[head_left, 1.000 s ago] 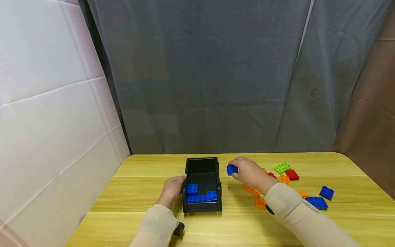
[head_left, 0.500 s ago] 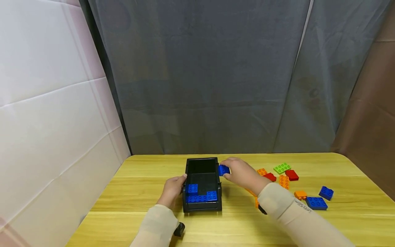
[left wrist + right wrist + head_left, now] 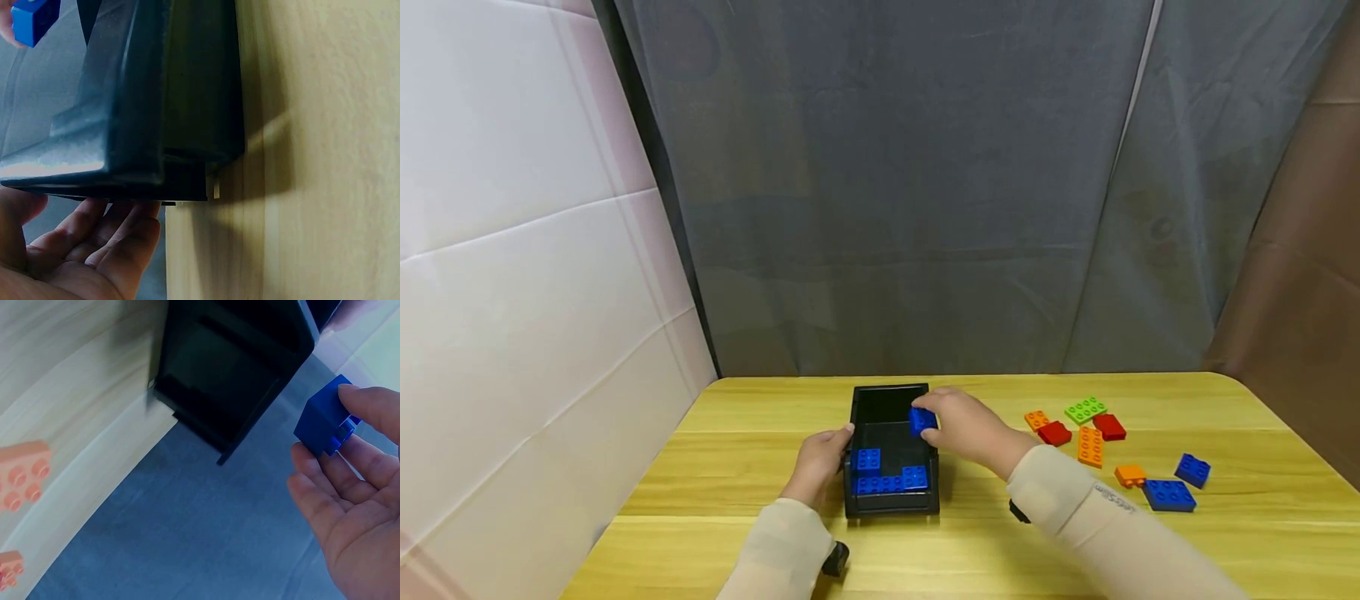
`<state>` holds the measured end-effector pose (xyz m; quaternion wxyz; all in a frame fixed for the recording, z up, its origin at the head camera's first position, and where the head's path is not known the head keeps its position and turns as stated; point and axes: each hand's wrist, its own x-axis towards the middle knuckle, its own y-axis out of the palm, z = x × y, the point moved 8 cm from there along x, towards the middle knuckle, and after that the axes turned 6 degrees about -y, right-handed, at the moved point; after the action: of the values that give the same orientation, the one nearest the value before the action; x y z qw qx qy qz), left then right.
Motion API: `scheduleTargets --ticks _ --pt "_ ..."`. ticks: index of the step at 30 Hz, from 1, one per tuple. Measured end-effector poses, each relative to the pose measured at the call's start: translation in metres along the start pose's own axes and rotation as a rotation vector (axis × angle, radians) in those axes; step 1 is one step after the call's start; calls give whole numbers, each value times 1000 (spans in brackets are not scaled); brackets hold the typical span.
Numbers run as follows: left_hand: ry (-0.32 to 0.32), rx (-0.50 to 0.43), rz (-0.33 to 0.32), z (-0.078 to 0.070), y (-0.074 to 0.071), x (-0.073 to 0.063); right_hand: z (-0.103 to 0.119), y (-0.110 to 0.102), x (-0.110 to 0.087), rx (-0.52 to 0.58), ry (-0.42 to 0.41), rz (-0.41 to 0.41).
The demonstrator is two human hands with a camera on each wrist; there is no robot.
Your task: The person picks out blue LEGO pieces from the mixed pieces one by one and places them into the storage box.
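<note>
A black plastic storage bin (image 3: 891,504) stands on the table in the head view, with several blue toy bricks (image 3: 880,483) in its near end. My left hand (image 3: 817,462) holds the bin's left side, thumb at the rim; in the left wrist view its fingers (image 3: 125,244) bend against the bin wall. Above the bin's right side, my right hand (image 3: 970,429) pinches a small blue toy brick (image 3: 921,421) between thumb and fingers. The right wrist view shows this held brick (image 3: 325,419) with its studs toward the palm.
Right of the bin lie loose toy bricks: green (image 3: 1086,409), red (image 3: 1108,427), orange (image 3: 1091,447) and blue (image 3: 1169,495). Another blue brick (image 3: 1193,470) lies at the far right. A grey curtain (image 3: 887,208) hangs behind the table (image 3: 737,433).
My right hand has carried the blue brick leftward, from beside the bin to above its right side. My left hand stays at the bin. More loose bricks show past the right sleeve.
</note>
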<state>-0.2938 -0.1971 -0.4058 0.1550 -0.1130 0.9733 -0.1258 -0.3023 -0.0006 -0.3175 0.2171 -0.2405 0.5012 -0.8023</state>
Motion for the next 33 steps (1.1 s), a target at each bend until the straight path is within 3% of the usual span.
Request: scheduleTargets --ticks 13,33 --pt "1 1 5 -1 0 -1 20 21 18 -70 -67 62" --pt "-22 -22 17 2 2 1 24 43 30 -104 -48 145"
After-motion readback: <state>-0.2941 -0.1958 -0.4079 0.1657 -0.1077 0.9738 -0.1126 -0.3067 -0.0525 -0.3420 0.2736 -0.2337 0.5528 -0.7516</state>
